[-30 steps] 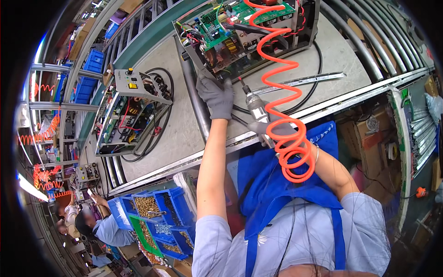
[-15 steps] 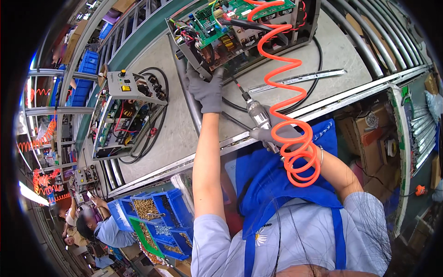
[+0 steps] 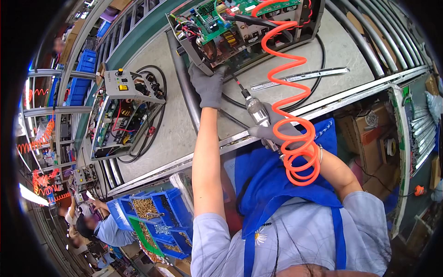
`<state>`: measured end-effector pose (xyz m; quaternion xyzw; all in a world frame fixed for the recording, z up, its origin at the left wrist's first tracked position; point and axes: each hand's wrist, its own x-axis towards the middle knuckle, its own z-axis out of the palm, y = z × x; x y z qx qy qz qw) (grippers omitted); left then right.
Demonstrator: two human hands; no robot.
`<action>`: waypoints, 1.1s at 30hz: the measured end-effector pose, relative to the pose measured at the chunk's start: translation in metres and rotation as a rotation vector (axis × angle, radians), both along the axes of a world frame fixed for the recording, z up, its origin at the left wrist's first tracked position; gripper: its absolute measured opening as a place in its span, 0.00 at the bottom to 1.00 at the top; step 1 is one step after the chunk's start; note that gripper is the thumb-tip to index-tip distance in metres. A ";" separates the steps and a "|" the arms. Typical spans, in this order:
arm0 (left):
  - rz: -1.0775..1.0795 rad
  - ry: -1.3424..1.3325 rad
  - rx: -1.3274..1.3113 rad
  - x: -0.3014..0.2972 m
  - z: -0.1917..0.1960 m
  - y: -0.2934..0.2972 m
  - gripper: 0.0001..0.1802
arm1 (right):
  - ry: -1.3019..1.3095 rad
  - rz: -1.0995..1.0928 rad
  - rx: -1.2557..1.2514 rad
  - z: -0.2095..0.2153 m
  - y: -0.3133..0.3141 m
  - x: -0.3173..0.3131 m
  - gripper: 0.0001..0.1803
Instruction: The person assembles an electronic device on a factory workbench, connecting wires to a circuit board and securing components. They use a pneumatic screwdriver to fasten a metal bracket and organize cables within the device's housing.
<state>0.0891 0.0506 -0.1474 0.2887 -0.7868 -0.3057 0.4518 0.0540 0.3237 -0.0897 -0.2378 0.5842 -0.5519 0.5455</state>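
Observation:
My left hand, in a grey glove, is closed round the lower front corner of an open metal-cased electronic unit. A green circuit board, wires and coils show inside that unit; my fingertips are partly hidden at its edge. In my gloved right hand is a power screwdriver, its long bit pointing up and left toward the unit's lower edge. Whether the bit touches the unit I cannot tell. A coiled orange air hose hangs in front of the right hand and covers part of it.
A second open unit stands to the left, its black cable looped beside it. A metal strip lies on the bench. Blue bins of screws are at lower left. Metal rollers run along the right. Other people work far left.
My left hand and the unit's near corner have shifted slightly upward in view. The right hand keeps its hold on the screwdriver, with the bit still near the unit.

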 end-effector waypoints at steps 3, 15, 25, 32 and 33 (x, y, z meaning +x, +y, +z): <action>0.027 -0.047 -0.034 -0.003 -0.004 -0.001 0.32 | 0.044 -0.016 0.004 -0.005 0.001 0.000 0.38; -0.008 -0.054 -0.040 -0.002 -0.005 0.001 0.35 | -0.023 -0.099 -0.052 -0.006 0.005 0.004 0.22; -0.033 0.109 0.138 0.002 -0.013 -0.005 0.32 | -0.052 -0.052 -0.034 -0.012 0.007 0.001 0.26; -0.037 0.055 0.128 0.006 -0.006 -0.001 0.35 | -0.071 -0.039 -0.026 -0.014 0.006 0.003 0.31; -0.040 0.056 0.107 0.007 -0.007 -0.003 0.36 | -0.077 -0.034 -0.026 -0.015 0.006 0.003 0.32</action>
